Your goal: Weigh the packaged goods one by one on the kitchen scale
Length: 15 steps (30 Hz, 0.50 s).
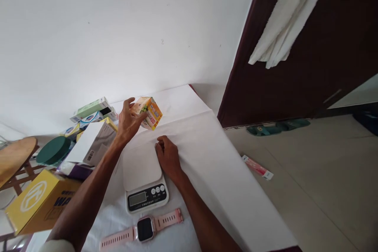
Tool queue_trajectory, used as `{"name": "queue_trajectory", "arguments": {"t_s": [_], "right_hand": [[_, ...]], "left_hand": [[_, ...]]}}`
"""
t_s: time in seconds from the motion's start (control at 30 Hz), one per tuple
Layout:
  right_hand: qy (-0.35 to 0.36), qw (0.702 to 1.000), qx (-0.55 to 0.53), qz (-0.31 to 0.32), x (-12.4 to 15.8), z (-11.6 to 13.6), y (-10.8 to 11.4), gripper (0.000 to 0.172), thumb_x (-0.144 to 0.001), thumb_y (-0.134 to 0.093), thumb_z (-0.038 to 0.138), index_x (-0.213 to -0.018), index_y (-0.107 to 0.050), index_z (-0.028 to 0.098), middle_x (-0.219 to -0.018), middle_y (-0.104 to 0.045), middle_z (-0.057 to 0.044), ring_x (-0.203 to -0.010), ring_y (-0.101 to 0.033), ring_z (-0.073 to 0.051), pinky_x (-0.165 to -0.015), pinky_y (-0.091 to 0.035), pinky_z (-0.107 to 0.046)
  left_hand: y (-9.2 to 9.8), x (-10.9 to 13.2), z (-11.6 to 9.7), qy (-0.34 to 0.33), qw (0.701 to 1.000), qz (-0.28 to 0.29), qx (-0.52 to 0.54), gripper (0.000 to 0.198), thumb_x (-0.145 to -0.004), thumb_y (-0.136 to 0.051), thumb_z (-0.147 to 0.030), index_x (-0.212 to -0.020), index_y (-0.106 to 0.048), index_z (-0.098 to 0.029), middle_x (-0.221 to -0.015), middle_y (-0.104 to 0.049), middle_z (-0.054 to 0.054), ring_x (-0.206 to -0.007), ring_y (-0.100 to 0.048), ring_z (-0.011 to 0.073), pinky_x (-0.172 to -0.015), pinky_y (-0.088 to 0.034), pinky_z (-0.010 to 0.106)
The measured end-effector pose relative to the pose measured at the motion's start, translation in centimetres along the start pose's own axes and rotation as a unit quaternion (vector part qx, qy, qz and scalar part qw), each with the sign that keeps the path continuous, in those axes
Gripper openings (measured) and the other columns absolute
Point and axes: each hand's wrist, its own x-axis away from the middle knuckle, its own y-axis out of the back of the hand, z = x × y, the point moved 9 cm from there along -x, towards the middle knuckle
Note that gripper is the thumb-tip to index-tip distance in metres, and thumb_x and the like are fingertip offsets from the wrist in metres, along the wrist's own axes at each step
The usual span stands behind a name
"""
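Note:
My left hand is closed around a small orange-and-white carton with red characters and a green picture on it. It holds the carton tilted above the far part of the white-covered table. My right hand rests by the right edge of a white digital kitchen scale, its fingers curled; whether anything is in them is hidden. Nothing lies on the scale's plate, and its display looks blank. In front of the scale, a smartwatch with a pink strap lies flat.
Left of my arm are piled boxes: a white box, a green box and a yellow carton. A dark green round lid is among them. A pink box and green slippers lie on the floor. White cloth hangs on the door.

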Motion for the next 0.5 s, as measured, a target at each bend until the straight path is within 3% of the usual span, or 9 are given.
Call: {"name": "queue_trajectory", "arguments": {"t_s": [0.13, 0.27, 0.37, 0.5], "right_hand": [[-0.007, 1.000, 0.001, 0.013, 0.1, -0.4, -0.2, 0.021, -0.087, -0.047, 0.025, -0.100, -0.062, 0.020, -0.087, -0.070, -0.006, -0.081, -0.065, -0.021, -0.076, -0.049, -0.032], [-0.014, 1.000, 0.003, 0.027, 0.1, -0.8, -0.6, 0.022, -0.087, -0.046, 0.026, -0.101, -0.062, 0.020, -0.091, -0.072, -0.007, -0.084, -0.066, -0.021, -0.075, -0.050, -0.032], [-0.022, 0.999, 0.010, 0.024, 0.1, -1.0, -0.7, 0.024, -0.087, -0.045, 0.027, -0.103, -0.061, 0.020, -0.090, -0.071, -0.007, -0.084, -0.067, -0.022, -0.076, -0.051, -0.033], [-0.031, 0.999, 0.006, 0.021, 0.1, -1.0, -0.6, 0.029, -0.090, -0.038, 0.028, -0.106, -0.061, 0.019, -0.085, -0.071, -0.006, -0.075, -0.067, -0.020, -0.075, -0.052, -0.033]], "left_hand": [[3.7, 5.4, -0.2, -0.012, 0.999, 0.006, 0.044, 0.069, -0.076, -0.078, -0.038, -0.137, -0.050, -0.024, -0.129, -0.064, 0.013, -0.104, -0.067, 0.0277, -0.087, -0.056, 0.044], [4.3, 10.2, 0.3, -0.016, 0.997, 0.059, 0.042, 0.065, -0.080, -0.077, -0.037, -0.137, -0.049, -0.025, -0.128, -0.064, 0.011, -0.111, -0.065, 0.0264, -0.091, -0.057, 0.043], [4.4, 12.1, 0.6, -0.033, 0.996, 0.079, 0.014, 0.059, -0.082, -0.075, -0.033, -0.135, -0.050, -0.025, -0.130, -0.063, 0.008, -0.114, -0.063, 0.0249, -0.094, -0.056, 0.042], [5.0, 12.9, 0.9, -0.042, 0.995, 0.084, -0.016, 0.057, -0.083, -0.074, -0.030, -0.135, -0.050, -0.025, -0.131, -0.061, 0.008, -0.116, -0.063, 0.0248, -0.099, -0.055, 0.042]]}}
